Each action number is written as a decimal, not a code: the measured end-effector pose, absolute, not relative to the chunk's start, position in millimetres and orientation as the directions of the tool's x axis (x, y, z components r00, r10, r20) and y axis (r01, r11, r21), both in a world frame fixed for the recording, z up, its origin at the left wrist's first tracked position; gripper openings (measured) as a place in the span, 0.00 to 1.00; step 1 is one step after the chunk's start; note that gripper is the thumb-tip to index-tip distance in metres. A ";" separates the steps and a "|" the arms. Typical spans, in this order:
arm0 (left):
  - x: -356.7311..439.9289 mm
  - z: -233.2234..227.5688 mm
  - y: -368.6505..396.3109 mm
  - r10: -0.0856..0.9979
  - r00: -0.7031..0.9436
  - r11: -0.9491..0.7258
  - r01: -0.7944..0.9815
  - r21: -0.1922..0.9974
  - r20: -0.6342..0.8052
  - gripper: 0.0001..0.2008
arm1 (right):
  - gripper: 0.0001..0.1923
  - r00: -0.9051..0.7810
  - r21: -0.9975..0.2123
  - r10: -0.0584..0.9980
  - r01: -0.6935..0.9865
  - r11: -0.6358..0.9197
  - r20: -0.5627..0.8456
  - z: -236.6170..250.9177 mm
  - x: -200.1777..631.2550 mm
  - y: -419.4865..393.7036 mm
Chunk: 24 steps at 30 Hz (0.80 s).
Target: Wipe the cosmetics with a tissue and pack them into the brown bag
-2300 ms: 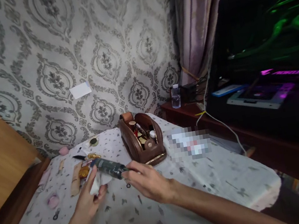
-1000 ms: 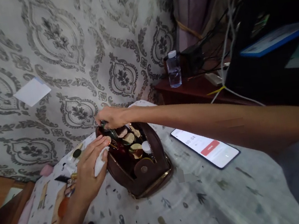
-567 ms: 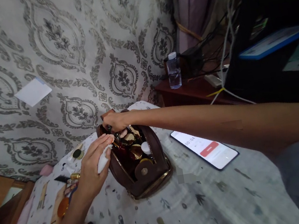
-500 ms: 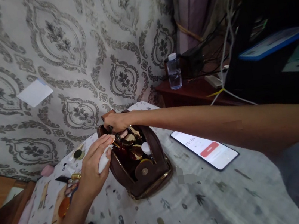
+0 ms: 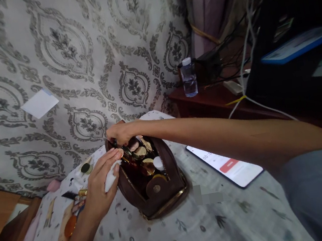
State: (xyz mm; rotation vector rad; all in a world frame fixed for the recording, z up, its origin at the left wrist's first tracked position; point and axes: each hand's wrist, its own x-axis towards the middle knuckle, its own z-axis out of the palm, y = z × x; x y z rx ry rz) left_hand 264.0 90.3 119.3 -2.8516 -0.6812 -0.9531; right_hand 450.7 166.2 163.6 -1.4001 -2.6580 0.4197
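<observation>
Right hand (image 5: 121,133) – carried the dark tube from above the surface to the far end of the open brown pouch (image 5: 150,177), grip closed on it | left hand (image 5: 102,183) – pressed a white tissue (image 5: 109,179) against the pouch's side | stowing looked nearly done

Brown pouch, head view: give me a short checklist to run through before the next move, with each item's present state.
1. Brown pouch open and upright on the table: ok.
2. Right hand at the pouch's far end, fingers closed on a dark item: ok; what the item is, cannot tell.
3. Left hand against the pouch's near-left rim, holding a white tissue: ok.
4. Room inside the pouch: not ok, it looks crowded with bottles and caps.
5. Phone lies apart from the pouch: ok.
</observation>
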 end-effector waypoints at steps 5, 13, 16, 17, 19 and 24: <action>263.5 118.8 90.1 0.397 0.708 -0.899 0.427 0.095 0.583 0.16 | 0.16 -0.572 -0.299 0.820 0.781 0.548 0.008 165.3 450.9 167.9; 264.8 119.6 91.0 0.399 0.713 -0.901 0.420 0.104 0.577 0.16 | 0.15 -0.496 -0.426 0.867 0.795 0.432 -0.046 163.3 455.7 163.4; 265.7 120.2 90.8 0.405 0.713 -0.902 0.415 0.120 0.572 0.16 | 0.16 -0.492 -0.449 0.869 0.789 0.418 -0.055 160.8 460.0 160.4; 266.1 120.2 91.0 0.404 0.715 -0.903 0.413 0.122 0.570 0.16 | 0.16 -0.488 -0.451 0.871 0.791 0.414 -0.056 160.4 460.8 159.1; 267.1 119.9 91.5 0.399 0.721 -0.905 0.407 0.120 0.567 0.15 | 0.17 -0.479 -0.443 0.876 0.799 0.407 -0.059 160.1 461.1 156.4; 268.0 119.2 92.2 0.408 0.713 -0.904 0.402 0.143 0.570 0.15 | 0.20 -0.509 -0.363 0.860 0.806 0.468 -0.022 159.8 458.9 154.1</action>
